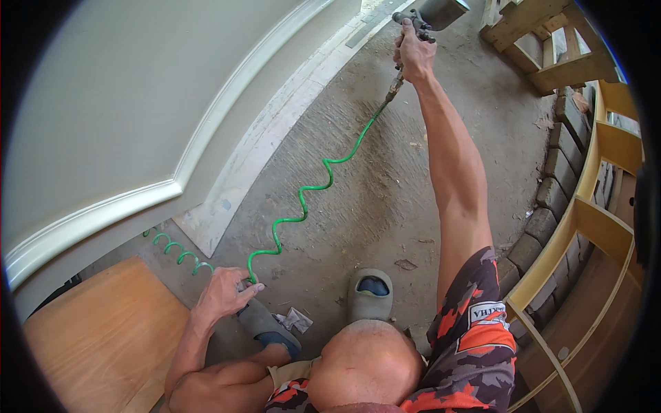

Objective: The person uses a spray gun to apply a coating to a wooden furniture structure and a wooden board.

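Observation:
High in the view, my right arm reaches far forward, its hand [417, 58] closed around the grip of a spray gun [441, 14] with a grey metal cup. From the gun's lower fitting a green coiled air hose [303, 199] runs back toward me in loose waves. At the lower left, my left hand [227, 292] pinches this hose, and more of its coils continue behind the hand to the left. Beside the gun and hose stands a large pale grey panel [131, 89] with raised white moulding [224, 110] along it.
A wooden board [103, 337] lies at the lower left. A wooden pallet [551, 48] stands at the far right, above a row of grey bricks [540, 224] and a yellowish wooden frame [599, 227]. Crumpled paper [297, 320] lies by my grey slippers [370, 303].

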`<action>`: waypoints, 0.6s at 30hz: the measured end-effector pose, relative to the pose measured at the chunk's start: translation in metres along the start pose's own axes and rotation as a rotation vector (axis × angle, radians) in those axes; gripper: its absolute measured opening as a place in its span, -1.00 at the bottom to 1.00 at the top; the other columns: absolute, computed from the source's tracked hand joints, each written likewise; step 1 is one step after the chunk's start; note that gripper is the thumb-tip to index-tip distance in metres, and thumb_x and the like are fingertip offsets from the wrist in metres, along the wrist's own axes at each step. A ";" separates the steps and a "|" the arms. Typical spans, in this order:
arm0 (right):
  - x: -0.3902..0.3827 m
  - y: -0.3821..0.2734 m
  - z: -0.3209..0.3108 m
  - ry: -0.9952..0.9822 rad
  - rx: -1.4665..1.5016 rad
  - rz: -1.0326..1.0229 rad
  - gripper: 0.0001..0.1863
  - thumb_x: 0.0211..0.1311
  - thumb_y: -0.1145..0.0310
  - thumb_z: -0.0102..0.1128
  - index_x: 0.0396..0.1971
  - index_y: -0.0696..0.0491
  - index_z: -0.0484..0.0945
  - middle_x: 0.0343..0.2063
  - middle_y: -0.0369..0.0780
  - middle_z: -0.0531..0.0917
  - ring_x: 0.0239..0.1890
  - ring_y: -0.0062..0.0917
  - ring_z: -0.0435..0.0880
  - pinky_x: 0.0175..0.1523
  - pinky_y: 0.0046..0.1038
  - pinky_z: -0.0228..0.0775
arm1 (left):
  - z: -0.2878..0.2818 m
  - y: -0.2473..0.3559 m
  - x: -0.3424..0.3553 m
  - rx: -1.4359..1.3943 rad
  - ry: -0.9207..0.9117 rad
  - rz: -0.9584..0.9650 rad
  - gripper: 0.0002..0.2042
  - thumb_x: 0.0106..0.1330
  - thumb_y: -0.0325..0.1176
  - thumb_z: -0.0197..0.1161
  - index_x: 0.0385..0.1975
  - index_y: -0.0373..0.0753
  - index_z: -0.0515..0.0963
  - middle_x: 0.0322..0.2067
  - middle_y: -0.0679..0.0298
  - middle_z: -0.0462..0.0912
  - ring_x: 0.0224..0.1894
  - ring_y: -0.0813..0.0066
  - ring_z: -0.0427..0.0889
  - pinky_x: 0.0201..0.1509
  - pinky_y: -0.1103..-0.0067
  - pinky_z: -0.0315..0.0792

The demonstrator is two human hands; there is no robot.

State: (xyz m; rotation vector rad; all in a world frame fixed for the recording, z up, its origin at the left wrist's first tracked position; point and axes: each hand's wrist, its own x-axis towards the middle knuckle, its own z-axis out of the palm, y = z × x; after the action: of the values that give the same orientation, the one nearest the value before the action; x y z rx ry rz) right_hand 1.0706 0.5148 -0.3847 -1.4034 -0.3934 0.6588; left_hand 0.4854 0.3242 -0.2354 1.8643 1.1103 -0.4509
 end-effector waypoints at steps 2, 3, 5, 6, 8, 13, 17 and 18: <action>0.000 -0.005 0.000 0.028 0.027 -0.051 -0.57 0.63 0.05 0.34 -0.33 0.13 0.61 -0.54 -0.21 0.68 -0.72 -0.51 0.51 -0.60 -0.35 0.35 | -0.001 0.002 0.001 -0.005 0.009 0.010 -0.74 0.31 -0.24 0.55 -0.27 -0.36 0.82 -0.50 -0.01 0.70 -0.51 0.17 0.65 -0.32 0.31 0.53; 0.000 -0.007 0.001 0.007 0.082 -0.042 -0.58 0.63 0.04 0.33 -0.27 0.14 0.62 -0.50 -0.18 0.72 -0.73 -0.50 0.50 -0.61 -0.34 0.33 | 0.000 0.002 0.001 -0.003 0.012 0.010 -0.74 0.31 -0.23 0.55 -0.27 -0.36 0.82 -0.50 -0.02 0.70 -0.50 0.14 0.65 -0.32 0.30 0.53; -0.005 -0.009 0.006 0.034 0.053 -0.039 -0.58 0.64 0.05 0.33 -0.29 0.12 0.61 -0.52 -0.19 0.70 -0.74 -0.50 0.49 -0.62 -0.35 0.32 | 0.000 0.002 0.000 -0.001 0.018 0.020 -0.73 0.31 -0.22 0.55 -0.27 -0.35 0.82 -0.51 -0.02 0.70 -0.51 0.13 0.65 -0.32 0.30 0.52; -0.009 -0.009 0.009 0.062 0.025 -0.037 -0.59 0.64 0.06 0.33 -0.31 0.11 0.60 -0.53 -0.21 0.68 -0.75 -0.50 0.48 -0.62 -0.36 0.30 | 0.000 0.000 0.000 0.016 0.013 0.013 -0.72 0.31 -0.20 0.55 -0.27 -0.34 0.82 -0.51 -0.02 0.70 -0.51 0.12 0.65 -0.32 0.29 0.52; -0.022 -0.005 0.012 0.029 0.041 -0.032 -0.59 0.65 0.06 0.32 -0.33 0.09 0.58 -0.57 -0.24 0.65 -0.75 -0.50 0.48 -0.62 -0.36 0.29 | -0.001 -0.003 -0.003 0.020 0.011 0.006 -0.72 0.30 -0.20 0.56 -0.27 -0.34 0.82 -0.52 -0.03 0.69 -0.51 0.11 0.64 -0.32 0.29 0.52; -0.074 0.007 0.022 -0.037 -0.017 0.055 -0.55 0.66 0.04 0.31 -0.44 0.03 0.54 -0.69 -0.32 0.53 -0.76 -0.52 0.47 -0.64 -0.37 0.25 | -0.002 -0.016 -0.017 -0.011 -0.018 -0.069 -0.70 0.30 -0.18 0.57 -0.30 -0.35 0.80 -0.49 -0.15 0.68 -0.45 -0.12 0.68 -0.32 0.20 0.52; -0.119 0.021 0.026 -0.060 -0.034 0.081 -0.52 0.65 0.02 0.30 -0.48 0.01 0.52 -0.69 -0.32 0.52 -0.76 -0.54 0.46 -0.65 -0.38 0.23 | 0.000 -0.038 -0.029 0.041 -0.052 -0.125 -0.67 0.25 -0.12 0.60 -0.34 -0.33 0.81 -0.54 -0.19 0.65 -0.46 -0.19 0.67 -0.30 0.17 0.53; -0.128 0.025 0.028 -0.064 -0.036 0.079 -0.52 0.65 0.02 0.30 -0.48 0.01 0.52 -0.69 -0.32 0.52 -0.76 -0.54 0.46 -0.65 -0.38 0.23 | 0.001 -0.044 -0.033 0.058 -0.049 -0.128 -0.65 0.24 -0.09 0.61 -0.36 -0.33 0.81 -0.56 -0.20 0.64 -0.46 -0.21 0.65 -0.29 0.15 0.54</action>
State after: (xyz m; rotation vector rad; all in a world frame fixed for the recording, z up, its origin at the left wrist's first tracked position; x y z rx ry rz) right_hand 0.9506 0.4560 -0.3886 -1.4403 -0.4035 0.7654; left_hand 0.4308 0.3152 -0.2365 1.8291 1.1989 -0.6046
